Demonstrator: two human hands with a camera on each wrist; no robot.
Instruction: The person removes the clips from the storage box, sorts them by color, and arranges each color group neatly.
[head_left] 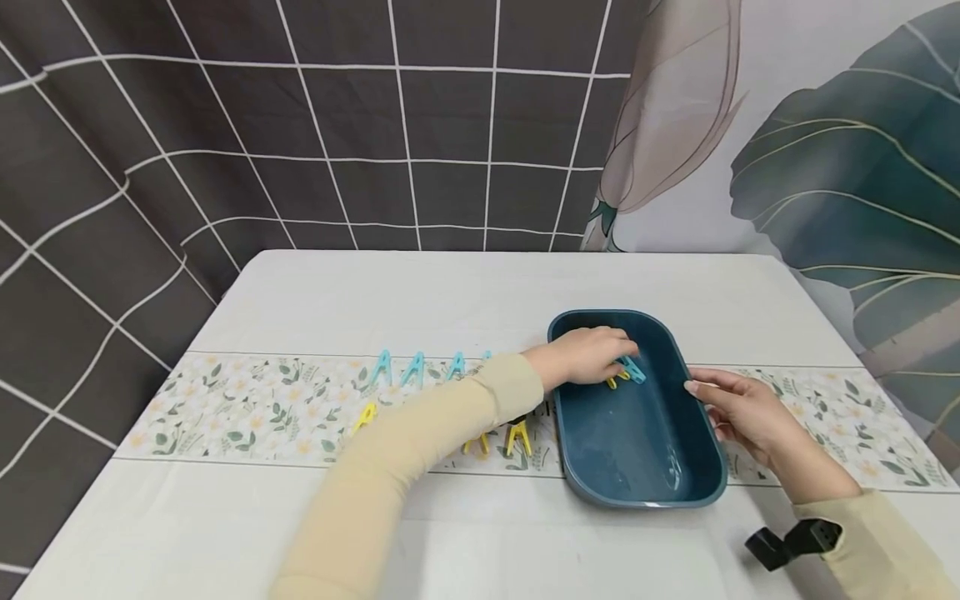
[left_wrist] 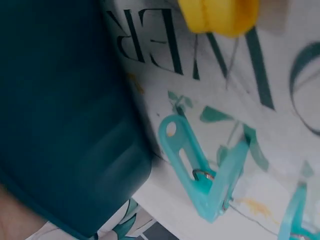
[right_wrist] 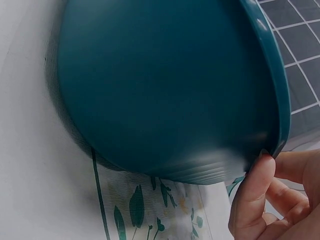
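A dark blue plastic basin (head_left: 641,492) stands on the table, with blue (head_left: 632,369) and yellow (head_left: 613,383) clothespins inside near its left wall. My left hand (head_left: 588,354) reaches over the left rim, palm down, its fingertips right at these clothespins; I cannot tell whether it pinches one. My right hand (head_left: 742,412) holds the basin's right rim, thumb on the rim and fingers outside, as the thumb (right_wrist: 257,192) in the right wrist view shows. In the left wrist view a blue clothespin (left_wrist: 202,172) and a yellow one (left_wrist: 220,15) lie beside the basin wall (left_wrist: 65,110).
Left of the basin, several blue clothespins (head_left: 413,368) form a back row and several yellow ones (head_left: 517,437) a front row, partly hidden by my left sleeve (head_left: 420,450). They lie on a floral band (head_left: 240,408) across the white table (head_left: 187,517). A dark grid curtain (head_left: 337,108) hangs behind.
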